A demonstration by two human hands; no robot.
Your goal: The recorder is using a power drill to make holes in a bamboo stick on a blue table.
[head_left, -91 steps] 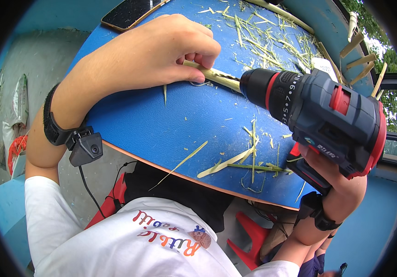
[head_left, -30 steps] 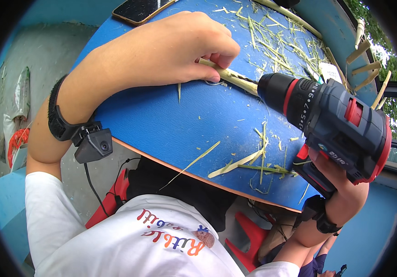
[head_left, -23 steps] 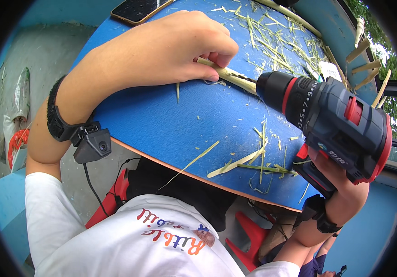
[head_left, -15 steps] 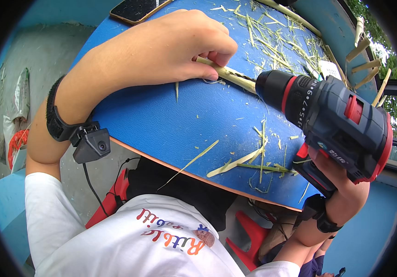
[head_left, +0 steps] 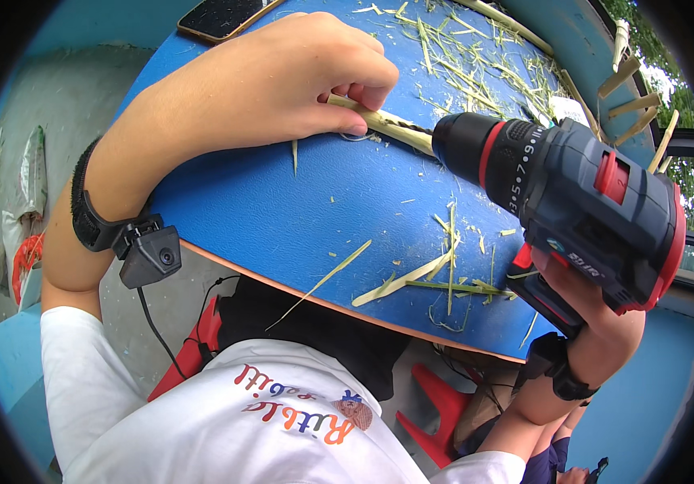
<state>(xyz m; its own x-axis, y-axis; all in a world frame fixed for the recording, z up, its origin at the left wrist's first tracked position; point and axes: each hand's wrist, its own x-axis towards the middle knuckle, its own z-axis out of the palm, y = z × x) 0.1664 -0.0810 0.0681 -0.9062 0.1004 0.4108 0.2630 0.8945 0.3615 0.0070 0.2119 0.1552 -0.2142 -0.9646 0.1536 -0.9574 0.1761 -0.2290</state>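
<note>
My left hand (head_left: 327, 77) is closed on a pale green, split plant stalk (head_left: 411, 140), pinching it between thumb and fingers over the blue table. In my right hand (head_left: 585, 294) is a dark grey and red cordless drill (head_left: 581, 194), gripped by its handle. Its chuck points left towards the stalk. A dark twisted drill bit (head_left: 413, 127) lies along the stalk, running from the chuck towards my left thumb. Whether its tip is inside the stalk I cannot tell. A loose thin ring of fibre or wire (head_left: 355, 137) lies beside my thumb.
The blue table (head_left: 282, 206) bears scattered green shavings (head_left: 452, 60) at the back and long strips (head_left: 403, 278) near the front edge. A phone (head_left: 222, 18) lies back left. Cut stalk pieces (head_left: 636, 105) stand by the window. A red stool (head_left: 432, 415) is below.
The whole view has shifted a little to the left. My hands, the stalk and the drill keep nearly the same places relative to each other.
</note>
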